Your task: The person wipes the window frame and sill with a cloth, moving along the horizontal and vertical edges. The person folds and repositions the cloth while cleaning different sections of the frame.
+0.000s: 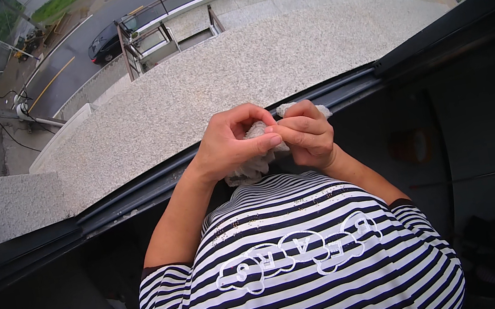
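A crumpled, greyish-white cloth (250, 169) hangs bunched between my two hands, just above the dark window track. My left hand (238, 141) curls around one side of it, thumb and fingertips drawn together near the middle. Folded fingers of my right hand (308, 134) grip the cloth's other side, and a pale end of it sticks out beyond the knuckles. The fingertips of both hands meet or nearly meet. Part of the cloth is hidden behind the hands and wrists.
The dark metal window track (137, 197) runs diagonally before my striped shirt. Outside it lies a rough, speckled ledge (170, 103). Farther below are a brown railing (127, 52), a road with a black car (106, 44) and a utility pole with wires. The room interior is dark.
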